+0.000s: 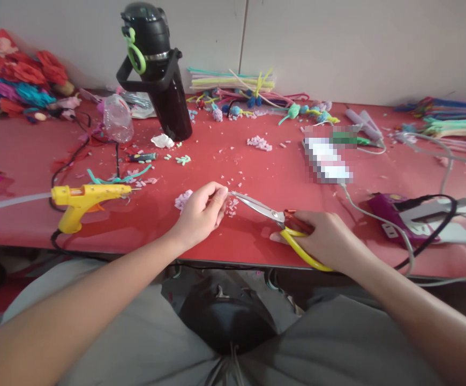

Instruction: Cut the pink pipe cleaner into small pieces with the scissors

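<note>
My right hand (324,239) grips yellow-and-red-handled scissors (269,214) near the front edge of the red table (257,166). The steel blades point left, and their tips reach my left hand (201,212). That hand's fingers are pinched together just above the table, holding something small that I cannot make out. A heap of pale pink snippets (183,199) lies beside my left hand, and more snippets lie under the blade tips.
A yellow glue gun (83,199) lies at the left with its black cord. At the back stand a black flask (157,69), a clear plastic bottle (118,118), pipe cleaners (233,81) and paper flowers (16,75). At the right, a power strip (429,220) and cables.
</note>
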`<act>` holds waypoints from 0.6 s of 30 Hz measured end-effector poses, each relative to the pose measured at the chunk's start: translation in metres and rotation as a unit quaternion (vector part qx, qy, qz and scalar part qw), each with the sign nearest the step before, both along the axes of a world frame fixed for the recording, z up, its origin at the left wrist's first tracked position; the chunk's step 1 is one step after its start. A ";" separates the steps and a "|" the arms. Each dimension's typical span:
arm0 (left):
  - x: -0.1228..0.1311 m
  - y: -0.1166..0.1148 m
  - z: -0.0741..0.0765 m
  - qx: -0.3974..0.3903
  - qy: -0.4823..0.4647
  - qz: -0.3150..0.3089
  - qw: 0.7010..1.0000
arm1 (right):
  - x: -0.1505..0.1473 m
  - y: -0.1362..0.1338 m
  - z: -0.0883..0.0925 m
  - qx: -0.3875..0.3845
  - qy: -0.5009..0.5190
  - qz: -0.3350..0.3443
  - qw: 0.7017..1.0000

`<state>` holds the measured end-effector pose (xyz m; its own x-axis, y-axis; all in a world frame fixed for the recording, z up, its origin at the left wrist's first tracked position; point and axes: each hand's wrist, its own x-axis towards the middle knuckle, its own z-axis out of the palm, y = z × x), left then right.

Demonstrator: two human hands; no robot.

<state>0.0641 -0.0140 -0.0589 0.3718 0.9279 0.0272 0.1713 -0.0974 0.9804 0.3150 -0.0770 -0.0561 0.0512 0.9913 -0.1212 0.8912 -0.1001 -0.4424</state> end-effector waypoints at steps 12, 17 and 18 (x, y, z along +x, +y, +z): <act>0.001 0.000 0.002 0.005 0.010 0.007 1.000 | 0.000 0.000 -0.002 -0.002 -0.005 -0.013 1.000; 0.002 -0.001 0.004 -0.002 0.004 0.014 1.000 | 0.000 -0.001 0.001 0.004 0.001 0.002 1.000; 0.002 -0.001 0.004 -0.002 0.004 0.014 1.000 | -0.001 -0.001 0.001 0.007 0.002 0.003 1.000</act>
<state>0.0662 -0.0151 -0.0552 0.3452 0.9383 0.0204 0.1824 -0.0884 0.9792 0.3145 -0.0777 -0.0549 0.0450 0.9932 -0.1072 0.8897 -0.0886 -0.4478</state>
